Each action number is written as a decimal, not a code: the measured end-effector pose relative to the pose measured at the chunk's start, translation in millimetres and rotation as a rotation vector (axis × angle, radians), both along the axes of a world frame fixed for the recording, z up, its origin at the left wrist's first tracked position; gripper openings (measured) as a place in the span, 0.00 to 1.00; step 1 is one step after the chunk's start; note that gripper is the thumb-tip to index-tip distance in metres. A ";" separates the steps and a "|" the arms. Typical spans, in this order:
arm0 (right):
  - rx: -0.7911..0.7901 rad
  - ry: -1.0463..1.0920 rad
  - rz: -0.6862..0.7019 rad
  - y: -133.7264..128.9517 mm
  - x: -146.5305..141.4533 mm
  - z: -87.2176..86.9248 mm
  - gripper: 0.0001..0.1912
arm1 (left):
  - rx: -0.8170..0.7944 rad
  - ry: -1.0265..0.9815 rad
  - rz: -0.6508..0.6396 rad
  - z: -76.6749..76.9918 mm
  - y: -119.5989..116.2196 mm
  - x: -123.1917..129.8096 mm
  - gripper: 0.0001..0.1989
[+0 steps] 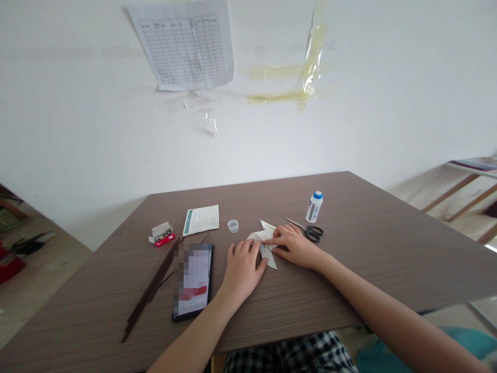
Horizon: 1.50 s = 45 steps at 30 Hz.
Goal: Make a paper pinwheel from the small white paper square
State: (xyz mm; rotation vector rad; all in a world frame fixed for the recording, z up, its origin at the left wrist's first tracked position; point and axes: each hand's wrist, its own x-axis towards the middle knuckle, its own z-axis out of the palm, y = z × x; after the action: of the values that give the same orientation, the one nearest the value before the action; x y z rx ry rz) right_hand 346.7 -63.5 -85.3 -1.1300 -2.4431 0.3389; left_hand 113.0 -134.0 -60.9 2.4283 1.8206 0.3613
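Two bare hands work close together near the middle of a brown wood-grain table [373, 243], with a folded paper [267, 246] beneath them. The paper is pale, partly printed with a fine grid, and creased into an angular shape. Its long axis runs roughly away from the person, tilted slightly, with one pointed corner showing beyond the hands and another showing toward the near side.

The left hand [243, 269] lies low, its fingers [251, 247] curved over the paper's left part. The right hand [295, 246] comes in from the right, its index finger stretched leftward across the top of the paper. Both grips are narrow and pressed against the paper, which stays on the table. Whether a thumb pinches beneath it cannot be told.

Just beyond the right hand lie black-handled scissors [306, 230], blades aimed up and left toward the paper. Farther out stands a small white bottle [314, 207] with a blue cap. Beyond the left hand sit a small translucent cap [233, 226], a printed card [201, 220] and a small red-and-white box [161, 234]. Just left of the left hand lies a phone [193, 282] with a blurred screen, then a bundle of thin dark sticks [149, 290].

Open tabletop stretches well to the right of the grip. The far edge lies beyond the bottle, and the near edge passes under both forearms.
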 end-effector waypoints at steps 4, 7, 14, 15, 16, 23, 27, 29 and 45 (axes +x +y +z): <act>-0.003 0.030 -0.026 0.7 -0.4 -1.8 0.24 | -0.017 0.004 -0.001 1.1 -0.6 0.4 0.23; 0.006 0.035 -0.048 0.9 -1.0 -3.4 0.22 | -0.014 0.001 -0.004 1.2 -0.2 0.6 0.23; 0.029 0.001 -0.039 1.8 -1.7 -5.6 0.15 | -0.011 0.011 -0.004 0.6 0.4 0.9 0.23; 0.033 -0.008 -0.035 1.9 -1.7 -5.7 0.15 | -0.009 0.011 -0.003 0.3 0.5 0.8 0.22; 0.036 -0.019 -0.030 2.0 -1.7 -5.7 0.15 | -0.006 0.009 -0.002 0.0 0.6 0.8 0.22; 0.016 -0.026 -0.024 0.4 -1.9 -2.9 0.15 | 0.029 -0.004 -0.015 -4.1 1.8 -1.1 0.22; -0.027 0.030 -0.012 1.5 0.1 -2.2 0.17 | 0.039 -0.008 -0.015 -4.8 1.9 -1.4 0.22; -0.038 0.061 -0.010 2.9 1.2 -2.6 0.17 | 0.032 -0.008 -0.011 -3.9 1.7 -1.1 0.22; -0.014 0.037 -0.013 1.8 0.2 -5.1 0.14 | 0.043 -0.013 -0.019 -6.1 2.2 -1.9 0.21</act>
State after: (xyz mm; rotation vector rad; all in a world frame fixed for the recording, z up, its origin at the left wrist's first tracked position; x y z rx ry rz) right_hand 346.9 -61.8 -90.4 -1.1349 -2.4033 0.3703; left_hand 111.1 -131.7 -67.0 2.4638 1.8014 0.4179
